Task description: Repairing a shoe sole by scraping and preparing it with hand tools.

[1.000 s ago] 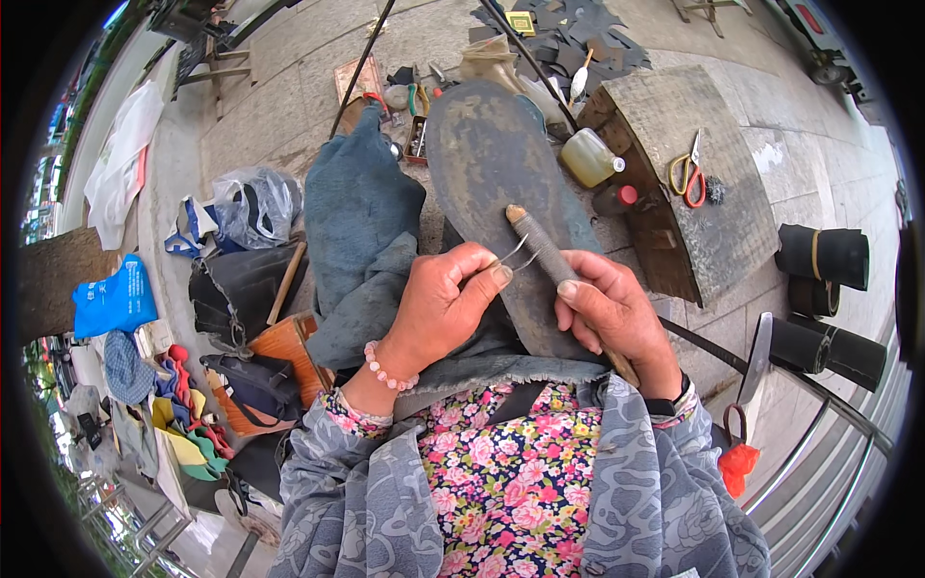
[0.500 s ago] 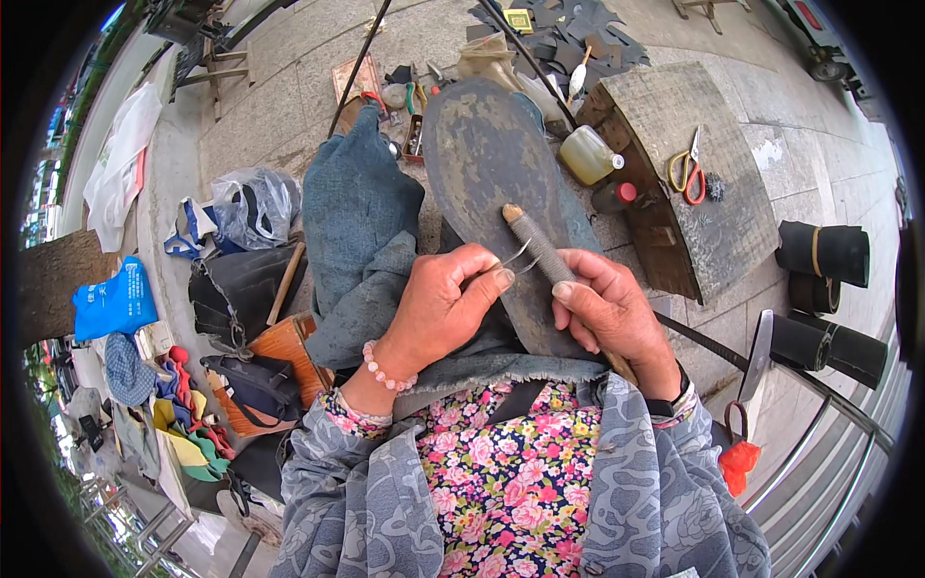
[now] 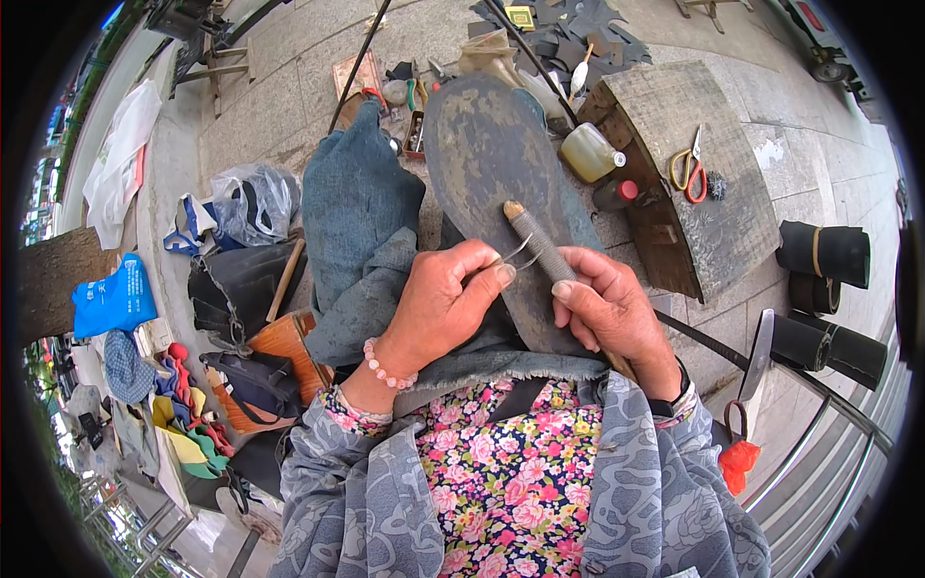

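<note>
My right hand [image 3: 614, 306] is closed round a wooden stick [image 3: 540, 243] wound with grey cord, its bare tip pointing up and left. Thumb and forefinger of my left hand [image 3: 438, 306] are pinched on a loose loop of the pale cord [image 3: 521, 262], which runs across to the winding. Under both hands a large dark, worn, sole-shaped board [image 3: 489, 144] lies over my lap. Blue-grey cloth [image 3: 359, 207] covers my legs beside it. The cord's end inside the left fingers is hidden.
At right, a wooden box [image 3: 718, 241] bears scissors [image 3: 688, 169]; a bottle of yellowish liquid [image 3: 590, 154] and a red-capped jar [image 3: 614, 196] stand beside it. Black rolls [image 3: 822, 254] lie farther right. Bags [image 3: 255, 204] and a wooden handle [image 3: 286, 281] are at left, dark scraps [image 3: 578, 34] ahead.
Both hands keep nearly the same place and grip. The cord loop between the left fingers and the stick has shifted slightly.
</note>
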Demonstrator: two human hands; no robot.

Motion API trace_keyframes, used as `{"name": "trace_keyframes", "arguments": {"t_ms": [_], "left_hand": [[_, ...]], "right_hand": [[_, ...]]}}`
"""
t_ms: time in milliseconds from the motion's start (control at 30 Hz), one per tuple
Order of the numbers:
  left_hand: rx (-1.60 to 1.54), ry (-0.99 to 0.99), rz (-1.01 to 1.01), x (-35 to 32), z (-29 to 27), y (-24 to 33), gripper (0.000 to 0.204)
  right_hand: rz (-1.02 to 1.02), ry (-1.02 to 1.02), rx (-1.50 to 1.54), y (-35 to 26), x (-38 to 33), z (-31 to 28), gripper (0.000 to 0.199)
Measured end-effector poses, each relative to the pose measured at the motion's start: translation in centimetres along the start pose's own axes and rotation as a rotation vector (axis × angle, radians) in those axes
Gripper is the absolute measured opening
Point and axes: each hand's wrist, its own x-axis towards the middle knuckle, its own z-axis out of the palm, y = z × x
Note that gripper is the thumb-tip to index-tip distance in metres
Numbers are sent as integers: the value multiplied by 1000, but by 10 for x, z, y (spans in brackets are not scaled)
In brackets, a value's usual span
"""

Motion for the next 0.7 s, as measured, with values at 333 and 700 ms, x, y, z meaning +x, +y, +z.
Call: {"name": "trace_keyframes", "arguments": {"t_ms": [333,700], "left_hand": [[34,91,42,2,9,-2,13],[-136,191,60,-2,21,-11,14]], "right_hand": [[-12,17,-53,-2,1,2,35],[-24,17,-50,-2,1,3,36]]}}
